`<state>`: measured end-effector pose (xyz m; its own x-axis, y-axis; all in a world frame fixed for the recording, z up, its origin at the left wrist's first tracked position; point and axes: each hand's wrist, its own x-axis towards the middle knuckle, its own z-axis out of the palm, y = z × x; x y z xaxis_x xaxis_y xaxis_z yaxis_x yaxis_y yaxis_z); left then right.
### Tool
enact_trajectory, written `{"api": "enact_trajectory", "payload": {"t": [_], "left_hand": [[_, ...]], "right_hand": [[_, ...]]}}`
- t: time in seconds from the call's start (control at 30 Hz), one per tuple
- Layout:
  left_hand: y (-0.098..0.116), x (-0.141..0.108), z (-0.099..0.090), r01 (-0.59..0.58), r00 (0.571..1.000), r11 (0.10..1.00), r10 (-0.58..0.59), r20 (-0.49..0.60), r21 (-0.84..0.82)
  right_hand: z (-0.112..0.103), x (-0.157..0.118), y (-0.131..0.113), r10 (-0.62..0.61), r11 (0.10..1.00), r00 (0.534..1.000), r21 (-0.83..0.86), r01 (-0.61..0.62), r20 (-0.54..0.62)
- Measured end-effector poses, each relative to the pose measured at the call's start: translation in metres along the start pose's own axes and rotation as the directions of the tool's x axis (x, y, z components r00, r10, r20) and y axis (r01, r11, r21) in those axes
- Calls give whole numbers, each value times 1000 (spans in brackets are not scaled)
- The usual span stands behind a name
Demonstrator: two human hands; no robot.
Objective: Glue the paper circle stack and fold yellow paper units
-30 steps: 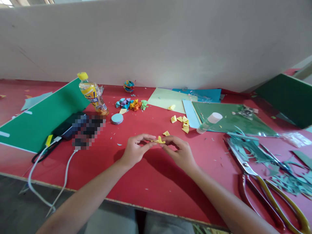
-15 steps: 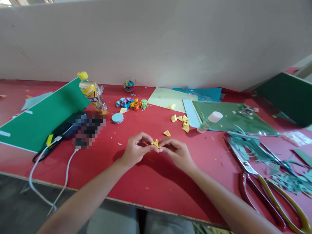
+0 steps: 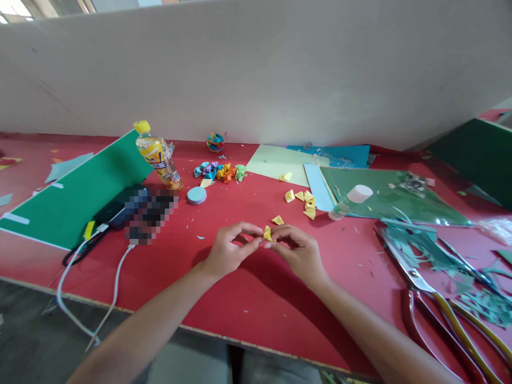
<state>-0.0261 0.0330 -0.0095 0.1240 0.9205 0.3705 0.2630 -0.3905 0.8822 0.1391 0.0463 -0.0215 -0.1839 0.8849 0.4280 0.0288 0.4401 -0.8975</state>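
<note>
A small folded yellow paper piece (image 3: 268, 233) is pinched between the fingertips of both hands, just above the red table (image 3: 224, 314). My left hand (image 3: 232, 246) closes on its left side with thumb and forefinger. On the other side, my right hand (image 3: 299, 250) grips it the same way, its lower fingers curled. Just beyond the fingers lies a single yellow folded piece (image 3: 277, 220). Several more yellow folded pieces (image 3: 308, 200) are grouped behind it to the right. Crumpled folded papers (image 3: 224, 172) in blue, purple, orange and green sit farther back.
Left stand a drink bottle (image 3: 159, 160), a round light-blue disc stack (image 3: 197, 195), a dark power bank (image 3: 120, 205) with white cables and a green board (image 3: 80, 194). Right are a glue stick (image 3: 350, 201), large scissors (image 3: 424, 282), green paper scraps (image 3: 424, 248) and coloured sheets (image 3: 276, 162).
The yellow paper piece has turned between my fingertips and looks narrower. The left fingertips have eased slightly away from it. The whole view has shifted a little.
</note>
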Motion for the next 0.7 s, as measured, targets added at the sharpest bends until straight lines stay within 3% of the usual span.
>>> {"api": "enact_trajectory", "payload": {"t": [0.13,0.33,0.5,0.63,0.7], "left_hand": [[0,-1,0,-10,1000,1000,10,12,-3],[0,-4,-1,14,995,999,-19,102,50],[2,-1,-3,-61,990,992,46,137,109],[34,-5,-10,-281,953,959,281,114,-15],[58,-17,-17,-321,944,944,325,58,-72]], "right_hand": [[-5,1,0,-34,995,999,-96,30,-42],[-5,-3,4,175,981,978,-65,-183,-110],[-4,-2,4,194,974,971,-88,-208,-140],[-8,2,7,206,969,957,-93,-228,-206],[-10,4,9,223,965,952,-94,-247,-209]]}}
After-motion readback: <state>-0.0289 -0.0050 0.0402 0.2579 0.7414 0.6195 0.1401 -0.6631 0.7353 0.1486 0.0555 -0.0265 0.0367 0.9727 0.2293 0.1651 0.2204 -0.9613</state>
